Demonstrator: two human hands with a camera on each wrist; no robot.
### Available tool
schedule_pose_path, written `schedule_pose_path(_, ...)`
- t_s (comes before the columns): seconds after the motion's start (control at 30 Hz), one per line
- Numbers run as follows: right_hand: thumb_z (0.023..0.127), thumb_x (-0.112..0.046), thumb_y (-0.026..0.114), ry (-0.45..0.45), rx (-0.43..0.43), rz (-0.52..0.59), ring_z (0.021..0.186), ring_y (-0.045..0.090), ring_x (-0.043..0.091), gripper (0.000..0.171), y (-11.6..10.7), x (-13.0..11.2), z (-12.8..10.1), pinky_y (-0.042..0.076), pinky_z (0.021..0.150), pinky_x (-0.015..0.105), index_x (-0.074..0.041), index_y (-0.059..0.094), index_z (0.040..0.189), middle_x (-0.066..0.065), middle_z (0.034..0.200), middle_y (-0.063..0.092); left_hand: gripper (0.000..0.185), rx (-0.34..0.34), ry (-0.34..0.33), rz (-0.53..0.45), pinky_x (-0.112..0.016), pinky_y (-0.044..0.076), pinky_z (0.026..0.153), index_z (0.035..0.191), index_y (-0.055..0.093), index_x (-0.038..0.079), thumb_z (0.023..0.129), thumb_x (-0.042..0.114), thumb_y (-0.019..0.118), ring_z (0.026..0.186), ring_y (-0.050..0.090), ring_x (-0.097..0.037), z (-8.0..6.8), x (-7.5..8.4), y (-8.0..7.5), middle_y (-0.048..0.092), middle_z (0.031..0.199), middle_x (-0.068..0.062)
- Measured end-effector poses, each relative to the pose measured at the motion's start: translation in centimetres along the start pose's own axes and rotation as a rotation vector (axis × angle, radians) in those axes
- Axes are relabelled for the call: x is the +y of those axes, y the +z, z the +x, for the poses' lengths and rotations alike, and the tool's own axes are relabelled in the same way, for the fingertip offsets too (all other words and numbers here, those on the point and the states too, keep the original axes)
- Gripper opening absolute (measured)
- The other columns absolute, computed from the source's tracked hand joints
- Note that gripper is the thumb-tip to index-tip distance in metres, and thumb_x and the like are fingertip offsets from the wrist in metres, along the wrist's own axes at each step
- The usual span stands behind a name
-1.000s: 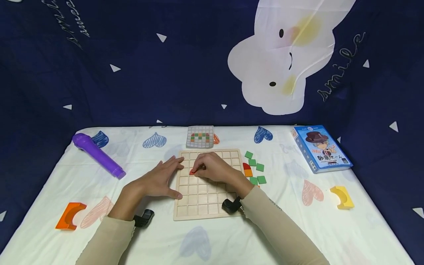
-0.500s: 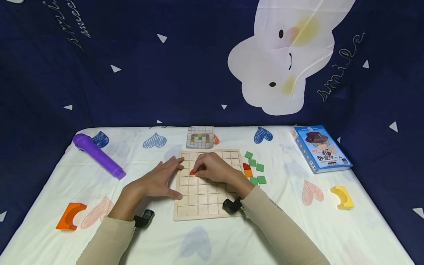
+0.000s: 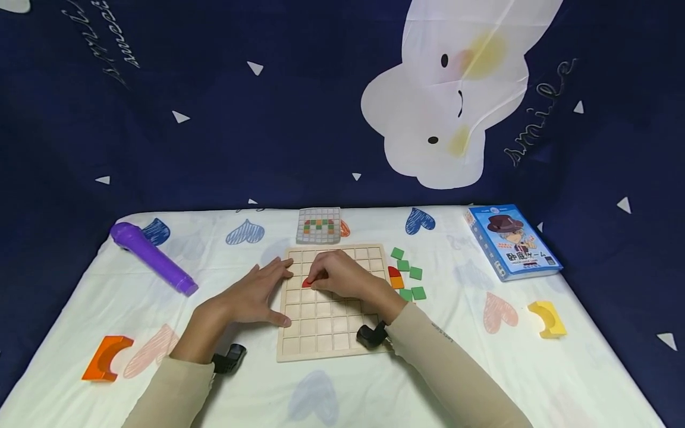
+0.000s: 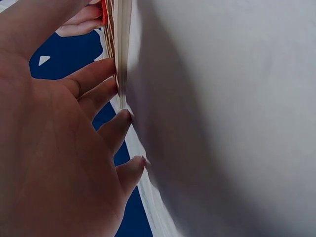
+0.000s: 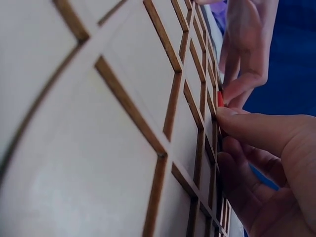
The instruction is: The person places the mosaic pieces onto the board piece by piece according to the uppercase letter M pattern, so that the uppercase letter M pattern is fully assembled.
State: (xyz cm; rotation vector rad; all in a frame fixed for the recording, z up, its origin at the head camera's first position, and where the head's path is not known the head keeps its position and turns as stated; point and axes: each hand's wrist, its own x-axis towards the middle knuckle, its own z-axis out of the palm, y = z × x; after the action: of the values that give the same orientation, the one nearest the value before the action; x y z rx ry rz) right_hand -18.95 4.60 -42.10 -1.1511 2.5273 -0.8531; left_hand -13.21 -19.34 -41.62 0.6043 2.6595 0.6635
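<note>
A wooden grid board (image 3: pixel 321 333) lies in the middle of the table. My right hand (image 3: pixel 342 276) rests on its upper part and pinches a small red tile (image 3: pixel 307 283) against a cell near the board's left side; the tile's red edge (image 5: pixel 220 98) shows at my fingertips in the right wrist view. My left hand (image 3: pixel 251 294) lies flat with straight fingers against the board's left edge (image 4: pixel 122 59), holding nothing. Loose green, red and orange tiles (image 3: pixel 407 276) sit just right of the board.
A small pattern card (image 3: pixel 319 225) lies behind the board. A purple cylinder (image 3: pixel 152 257) is at far left, an orange arch block (image 3: pixel 104 357) at near left, a yellow arch block (image 3: pixel 547 318) and a blue game box (image 3: pixel 511 241) on the right.
The hands have hardly moved; the right hand still holds the red tile on the board. The head view has shifted slightly.
</note>
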Motion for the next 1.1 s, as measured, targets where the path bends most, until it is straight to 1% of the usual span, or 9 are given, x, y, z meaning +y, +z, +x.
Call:
schedule_pose_path(0.3,0.092,-0.016,0.076,0.034,-0.001,-0.015,0.097,0.065,0.009,0.010,0.1,-0.1,-0.1,0.054,0.086,0.019,-0.015,0.081,0.101,-0.001,0.106,0.072,0.093,0.004,0.012,-0.033,-0.070,0.013,0.127,0.142,0.049,0.007,0.070,0.050,0.088,0.160,0.015,-0.041,0.0,-0.1,0.0,0.027,0.170,-0.011)
schedule_pose_path(0.4,0.092,-0.015,0.076,0.040,0.003,0.019,0.096,0.064,0.010,0.013,0.1,0.1,-0.3,0.054,0.085,0.019,-0.014,0.079,0.104,-0.001,0.108,0.071,0.092,0.006,0.014,-0.035,-0.070,0.013,0.128,0.141,0.049,0.008,0.070,0.051,0.088,0.160,0.015,-0.041,0.0,-0.2,0.0,0.027,0.170,-0.011)
schedule_pose_path(0.5,0.091,-0.014,0.077,0.037,0.011,0.078,0.095,0.062,0.011,0.019,0.0,0.3,-0.6,0.054,0.084,0.018,-0.012,0.076,0.109,0.001,0.110,0.069,0.092,0.007,0.015,-0.029,-0.070,0.013,0.128,0.141,0.049,0.010,0.069,0.052,0.088,0.160,0.015,-0.040,0.1,-0.3,0.1,0.027,0.170,-0.011)
schedule_pose_path(0.57,0.091,-0.015,0.077,0.033,0.015,0.108,0.097,0.062,0.012,0.023,0.0,0.4,-0.8,0.055,0.085,0.017,-0.011,0.074,0.113,0.001,0.112,0.069,0.092,0.009,0.015,-0.032,-0.070,0.013,0.127,0.141,0.050,0.010,0.069,0.052,0.088,0.160,0.015,-0.041,0.1,-0.3,0.1,0.028,0.169,-0.011)
schedule_pose_path(0.67,0.090,-0.016,0.078,0.018,0.022,0.123,0.101,0.062,0.013,0.028,-0.2,0.6,-1.2,0.055,0.087,0.019,-0.012,0.073,0.117,0.000,0.117,0.070,0.091,0.012,0.017,-0.034,-0.070,0.013,0.127,0.140,0.050,0.009,0.069,0.051,0.088,0.160,0.016,-0.041,0.0,-0.3,0.1,0.028,0.170,-0.011)
schedule_pose_path(0.73,0.090,-0.018,0.078,0.014,0.024,0.120,0.103,0.063,0.014,0.030,-0.5,0.7,-1.6,0.055,0.088,0.022,-0.013,0.073,0.119,-0.001,0.120,0.070,0.090,0.014,0.016,-0.036,-0.070,0.013,0.127,0.140,0.050,0.009,0.069,0.050,0.088,0.160,0.015,-0.041,-0.1,-0.4,0.1,0.028,0.170,-0.011)
schedule_pose_path(0.87,0.090,-0.019,0.078,0.018,0.025,0.120,0.101,0.064,0.018,0.031,-1.5,1.2,-2.9,0.055,0.087,0.027,-0.014,0.073,0.120,-0.001,0.121,0.071,0.091,0.014,0.007,-0.041,-0.069,0.012,0.128,0.141,0.049,0.008,0.069,0.049,0.089,0.161,0.014,-0.039,-0.1,-0.3,0.1,0.027,0.170,-0.010)
schedule_pose_path(1.03,0.091,-0.019,0.077,0.053,0.049,0.131,0.098,0.064,0.021,0.031,-3.0,2.4,-5.1,0.054,0.082,0.025,-0.013,0.072,0.121,0.001,0.120,0.072,0.093,0.018,0.014,-0.054,-0.068,0.011,0.129,0.143,0.048,0.008,0.069,0.048,0.089,0.161,0.015,-0.039,0.0,-0.2,0.2,0.028,0.169,-0.012)
schedule_pose_path(1.1,0.092,-0.019,0.076,0.078,0.062,0.143,0.097,0.065,0.020,0.031,-3.6,3.0,-6.0,0.055,0.081,0.024,-0.012,0.072,0.122,0.002,0.121,0.072,0.094,0.017,0.014,-0.054,-0.068,0.011,0.129,0.143,0.048,0.009,0.069,0.047,0.090,0.161,0.015,-0.039,0.0,-0.3,0.2,0.028,0.169,-0.011)
